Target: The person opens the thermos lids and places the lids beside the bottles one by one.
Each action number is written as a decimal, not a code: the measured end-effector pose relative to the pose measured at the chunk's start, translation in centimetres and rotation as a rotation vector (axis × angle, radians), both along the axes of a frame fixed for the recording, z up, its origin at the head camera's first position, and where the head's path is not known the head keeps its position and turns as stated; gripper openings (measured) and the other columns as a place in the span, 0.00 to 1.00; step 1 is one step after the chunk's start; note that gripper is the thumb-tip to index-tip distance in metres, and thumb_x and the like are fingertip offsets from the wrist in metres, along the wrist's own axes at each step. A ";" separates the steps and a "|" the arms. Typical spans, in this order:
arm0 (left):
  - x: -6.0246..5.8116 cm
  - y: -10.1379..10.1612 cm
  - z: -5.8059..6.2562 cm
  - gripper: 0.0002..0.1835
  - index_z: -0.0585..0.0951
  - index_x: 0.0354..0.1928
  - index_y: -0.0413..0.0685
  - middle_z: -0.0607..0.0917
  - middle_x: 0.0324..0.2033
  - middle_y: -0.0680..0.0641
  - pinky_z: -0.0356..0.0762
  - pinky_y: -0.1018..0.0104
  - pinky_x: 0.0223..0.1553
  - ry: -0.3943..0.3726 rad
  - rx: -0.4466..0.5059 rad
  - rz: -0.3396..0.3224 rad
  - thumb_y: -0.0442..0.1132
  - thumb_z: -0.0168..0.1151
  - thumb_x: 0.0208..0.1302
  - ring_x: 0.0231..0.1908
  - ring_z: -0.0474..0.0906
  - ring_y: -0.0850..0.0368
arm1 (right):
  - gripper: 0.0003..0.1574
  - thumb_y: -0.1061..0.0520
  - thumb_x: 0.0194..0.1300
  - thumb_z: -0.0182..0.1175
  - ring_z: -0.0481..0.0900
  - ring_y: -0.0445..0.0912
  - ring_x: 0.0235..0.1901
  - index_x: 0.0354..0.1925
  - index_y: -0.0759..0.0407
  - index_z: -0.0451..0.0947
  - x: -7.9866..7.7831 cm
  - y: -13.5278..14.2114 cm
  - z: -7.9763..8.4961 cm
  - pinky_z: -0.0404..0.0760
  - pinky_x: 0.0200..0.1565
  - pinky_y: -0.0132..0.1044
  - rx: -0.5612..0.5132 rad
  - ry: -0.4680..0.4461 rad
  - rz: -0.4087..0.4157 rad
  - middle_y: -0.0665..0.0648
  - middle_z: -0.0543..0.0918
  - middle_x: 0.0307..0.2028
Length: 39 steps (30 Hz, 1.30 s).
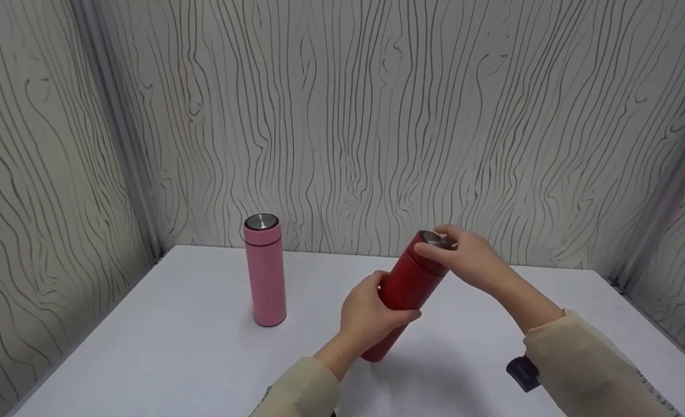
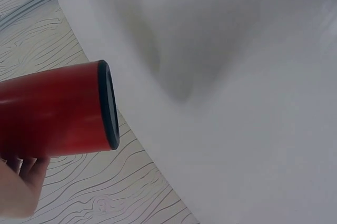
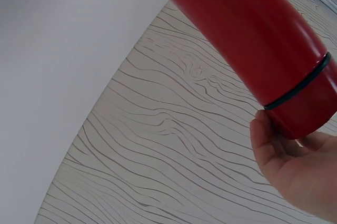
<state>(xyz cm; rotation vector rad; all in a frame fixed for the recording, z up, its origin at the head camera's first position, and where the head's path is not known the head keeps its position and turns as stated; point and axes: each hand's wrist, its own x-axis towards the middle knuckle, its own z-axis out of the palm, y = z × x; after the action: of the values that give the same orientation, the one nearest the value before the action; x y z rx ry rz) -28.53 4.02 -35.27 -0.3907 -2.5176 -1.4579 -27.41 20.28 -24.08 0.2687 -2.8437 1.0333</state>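
Note:
In the head view a red thermos flask is held tilted, its capped end leaning up and to the right. My left hand grips it around the middle of the body. My right hand holds the cap at the upper end, with thumb and fingers around its rim. The right wrist view shows the fingers at the red cap, beside a dark ring. In the left wrist view the dark-edged base appears off the white tabletop.
A pink thermos flask with a steel-topped cap stands upright on the white table, left of my hands. Wood-grain patterned walls enclose the back and sides. A dark object shows beside the right sleeve.

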 end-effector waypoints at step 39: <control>-0.1 0.2 0.0 0.31 0.74 0.52 0.57 0.82 0.44 0.56 0.80 0.58 0.46 0.036 -0.003 0.016 0.51 0.74 0.44 0.45 0.77 0.59 | 0.41 0.36 0.62 0.54 0.76 0.61 0.49 0.57 0.69 0.67 -0.4 0.0 0.9 0.80 0.47 0.51 0.063 -0.005 -0.038 0.69 0.77 0.50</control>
<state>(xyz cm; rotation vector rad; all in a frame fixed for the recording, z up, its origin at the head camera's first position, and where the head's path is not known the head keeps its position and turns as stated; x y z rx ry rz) -28.61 4.24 -35.31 -0.3924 -2.4893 -1.4290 -27.77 20.32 -23.14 0.2167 -2.8777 0.9402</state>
